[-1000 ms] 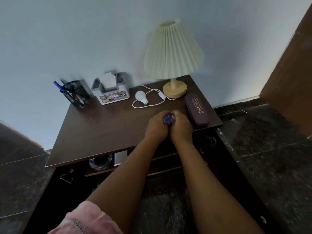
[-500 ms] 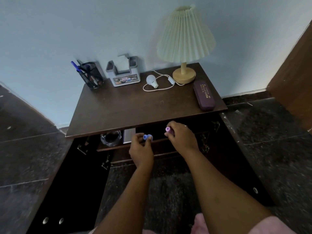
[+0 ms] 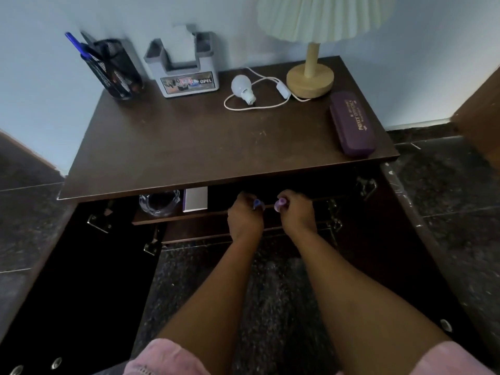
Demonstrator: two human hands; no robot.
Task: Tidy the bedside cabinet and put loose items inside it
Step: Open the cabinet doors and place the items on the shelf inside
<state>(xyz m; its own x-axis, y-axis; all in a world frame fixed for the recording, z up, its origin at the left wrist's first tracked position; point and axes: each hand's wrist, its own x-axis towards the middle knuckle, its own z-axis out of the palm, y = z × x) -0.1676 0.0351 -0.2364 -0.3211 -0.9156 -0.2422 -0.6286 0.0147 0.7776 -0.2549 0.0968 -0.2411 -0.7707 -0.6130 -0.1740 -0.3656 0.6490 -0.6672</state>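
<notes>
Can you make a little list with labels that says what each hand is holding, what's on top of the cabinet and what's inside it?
left hand: closed on a small blue-capped item
right hand: closed on a small pink-capped item
where the hands are: at the upper shelf of the dark brown wooden cabinet, doors open
on top: black mesh pen holder, grey note holder, white loose bulb, pleated cream lamp, purple glasses case
inside: clear glass ashtray, flat silver box
</notes>
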